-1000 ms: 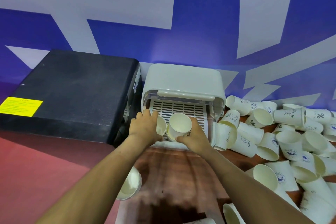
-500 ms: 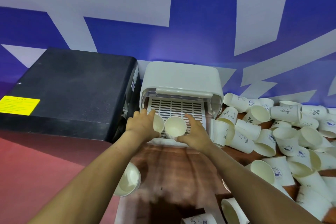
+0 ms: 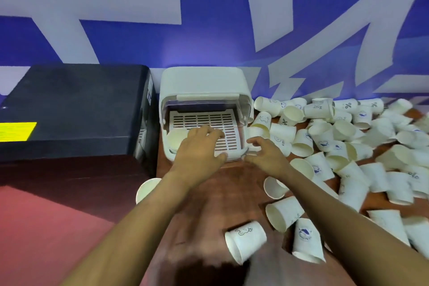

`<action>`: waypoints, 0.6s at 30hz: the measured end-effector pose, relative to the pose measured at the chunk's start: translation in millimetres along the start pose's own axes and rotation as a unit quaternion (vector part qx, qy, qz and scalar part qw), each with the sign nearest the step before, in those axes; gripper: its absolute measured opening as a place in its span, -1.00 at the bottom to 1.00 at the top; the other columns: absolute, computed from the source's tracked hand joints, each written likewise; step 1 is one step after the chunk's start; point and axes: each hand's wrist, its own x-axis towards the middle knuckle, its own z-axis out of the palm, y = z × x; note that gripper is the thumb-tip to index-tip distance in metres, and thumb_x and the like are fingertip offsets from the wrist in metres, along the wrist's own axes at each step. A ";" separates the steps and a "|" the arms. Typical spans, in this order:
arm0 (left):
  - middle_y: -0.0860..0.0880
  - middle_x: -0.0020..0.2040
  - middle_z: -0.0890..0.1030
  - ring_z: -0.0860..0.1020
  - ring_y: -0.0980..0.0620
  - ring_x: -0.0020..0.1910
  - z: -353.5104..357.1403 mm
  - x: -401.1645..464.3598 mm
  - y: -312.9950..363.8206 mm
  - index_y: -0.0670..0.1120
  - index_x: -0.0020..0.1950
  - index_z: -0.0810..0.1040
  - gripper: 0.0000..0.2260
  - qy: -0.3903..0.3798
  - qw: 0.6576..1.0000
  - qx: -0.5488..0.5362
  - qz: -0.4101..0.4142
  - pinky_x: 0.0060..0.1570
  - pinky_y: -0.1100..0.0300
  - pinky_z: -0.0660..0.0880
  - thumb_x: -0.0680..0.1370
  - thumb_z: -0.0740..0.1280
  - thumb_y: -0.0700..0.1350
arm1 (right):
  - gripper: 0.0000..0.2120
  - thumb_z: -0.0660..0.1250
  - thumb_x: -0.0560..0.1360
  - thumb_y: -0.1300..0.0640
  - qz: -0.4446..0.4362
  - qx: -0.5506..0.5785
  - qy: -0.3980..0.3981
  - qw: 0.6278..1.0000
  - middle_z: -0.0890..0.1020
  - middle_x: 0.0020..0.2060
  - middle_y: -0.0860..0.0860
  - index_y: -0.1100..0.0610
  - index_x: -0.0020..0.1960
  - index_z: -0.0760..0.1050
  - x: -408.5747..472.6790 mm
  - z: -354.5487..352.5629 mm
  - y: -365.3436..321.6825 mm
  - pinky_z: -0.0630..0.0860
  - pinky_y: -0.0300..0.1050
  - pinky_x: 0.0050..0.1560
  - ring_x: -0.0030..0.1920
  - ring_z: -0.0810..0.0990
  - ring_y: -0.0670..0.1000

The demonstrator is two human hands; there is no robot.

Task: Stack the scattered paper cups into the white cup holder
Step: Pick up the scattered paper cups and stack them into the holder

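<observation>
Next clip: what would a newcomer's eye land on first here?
Probably the heap of white paper cups spilled across the table's right side. Next, the open white cup holder against the blue wall, with both hands, left and right, at its slatted tray.

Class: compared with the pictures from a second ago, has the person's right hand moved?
Yes. The right hand has shifted rightward, from the slotted tray inside the white cup holder to just outside its right front corner.

The scene is viewed from one head-worn camera, angled forward and down, close above the wooden table point(image 3: 216, 202), facing the far blue wall point(image 3: 209, 37).
</observation>
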 end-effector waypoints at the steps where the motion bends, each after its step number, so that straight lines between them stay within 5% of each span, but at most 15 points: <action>1: 0.04 0.34 0.40 0.29 0.00 0.34 5.0 -3.8 4.1 0.06 0.37 0.40 -0.58 -0.007 1.000 0.001 0.008 0.31 0.10 0.32 0.52 0.32 0.05 | -0.51 0.45 0.40 0.08 0.006 0.002 0.010 1.000 0.49 0.23 0.07 0.05 0.30 0.42 -7.2 0.0 4.5 0.36 -0.23 0.08 0.17 0.48 0.02; 9: 0.01 0.33 0.42 0.33 -0.02 0.32 42.6 -43.2 21.6 0.02 0.37 0.40 -0.59 -0.096 0.995 0.014 0.028 0.29 0.08 0.34 0.54 0.30 0.06 | -0.62 0.43 0.40 0.21 0.021 -0.016 -0.015 1.000 0.51 -0.06 -0.04 0.17 0.20 0.47 -58.6 0.0 37.7 0.32 -0.24 -0.04 -0.01 0.51 0.00; 14: 0.00 0.29 0.45 0.36 -0.02 0.31 58.8 -53.1 28.8 0.01 0.31 0.44 -0.61 -0.104 0.995 0.015 0.000 0.26 0.10 0.36 0.52 0.32 0.09 | -0.53 0.43 0.39 0.16 0.011 -0.031 -0.051 0.998 0.51 -0.03 -0.01 0.11 0.27 0.41 -67.7 -5.3 55.2 0.37 -0.20 -0.06 -0.05 0.50 -0.02; 18: -0.01 0.26 0.48 0.42 -0.07 0.27 86.2 -79.0 30.9 0.00 0.28 0.42 -0.56 -0.156 0.986 -0.002 -0.055 0.22 0.05 0.41 0.48 0.34 0.15 | -0.47 0.41 0.40 0.15 -0.022 -0.097 -0.097 0.990 0.53 0.15 -0.01 0.06 0.34 0.38 -75.9 -11.8 73.5 0.42 -0.15 0.10 0.20 0.50 0.00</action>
